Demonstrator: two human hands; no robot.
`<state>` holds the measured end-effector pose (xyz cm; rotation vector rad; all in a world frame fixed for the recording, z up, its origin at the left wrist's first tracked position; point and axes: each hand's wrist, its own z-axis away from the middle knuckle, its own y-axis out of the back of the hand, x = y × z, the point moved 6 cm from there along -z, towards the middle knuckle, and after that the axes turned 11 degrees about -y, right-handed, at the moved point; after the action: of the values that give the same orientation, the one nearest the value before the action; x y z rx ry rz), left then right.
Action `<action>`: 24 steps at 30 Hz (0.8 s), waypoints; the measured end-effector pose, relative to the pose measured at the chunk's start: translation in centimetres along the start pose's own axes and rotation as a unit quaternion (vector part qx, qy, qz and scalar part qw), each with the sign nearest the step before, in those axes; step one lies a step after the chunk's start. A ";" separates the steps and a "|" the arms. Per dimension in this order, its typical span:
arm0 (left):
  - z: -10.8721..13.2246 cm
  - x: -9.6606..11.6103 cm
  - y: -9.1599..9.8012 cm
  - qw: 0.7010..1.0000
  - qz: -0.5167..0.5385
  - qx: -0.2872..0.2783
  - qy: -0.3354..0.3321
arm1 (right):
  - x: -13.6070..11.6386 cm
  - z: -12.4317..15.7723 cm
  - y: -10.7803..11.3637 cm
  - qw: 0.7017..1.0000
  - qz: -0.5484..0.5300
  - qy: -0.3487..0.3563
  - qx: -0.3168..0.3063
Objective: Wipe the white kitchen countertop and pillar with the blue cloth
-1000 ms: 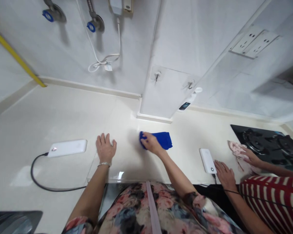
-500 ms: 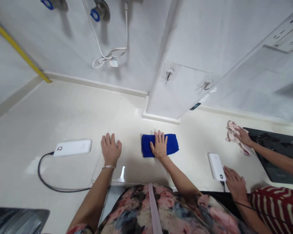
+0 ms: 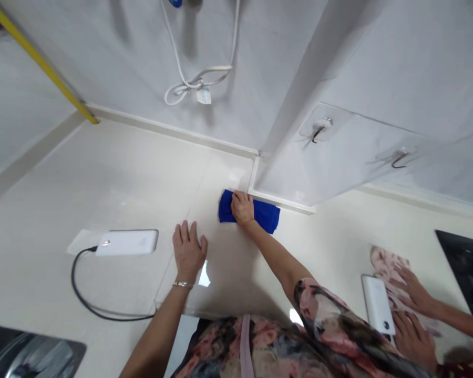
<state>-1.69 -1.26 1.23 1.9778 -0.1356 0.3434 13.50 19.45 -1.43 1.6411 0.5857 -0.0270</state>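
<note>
While my left hand [image 3: 189, 249] rests flat and empty left of centre, my curled right hand [image 3: 243, 207], grip unclear, tops the blue cloth [image 3: 266, 215] lying lengthwise left-to-right mid-frame.

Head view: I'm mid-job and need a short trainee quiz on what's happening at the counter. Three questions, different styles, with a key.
1. Which of the wearer's hands is on the blue cloth?
2. True or false: the left hand is also touching that cloth.
3. What lies on the pink cloth? A: the left hand; B: a co-worker's hand; C: the blue cloth.

Key:
1. The right hand.
2. False; it rests on the counter, apart from the cloth.
3. B.
</note>
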 end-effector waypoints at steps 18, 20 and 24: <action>-0.3 -0.6 -0.2 0.999 0.002 0.032 -0.015 | 7.1 5.9 5.0 0.995 -0.075 0.073 -0.003; -0.3 -0.7 -0.3 0.999 0.000 0.034 -0.019 | 12.0 7.2 7.1 0.997 -0.064 0.042 0.018; -0.5 -0.5 -0.3 0.999 0.009 0.040 -0.020 | 19.9 10.3 10.7 0.998 -0.021 -0.015 0.051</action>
<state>-2.23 -0.74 1.03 2.0653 -0.1678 0.3244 38.11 16.46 -0.22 1.7249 0.6051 -0.1137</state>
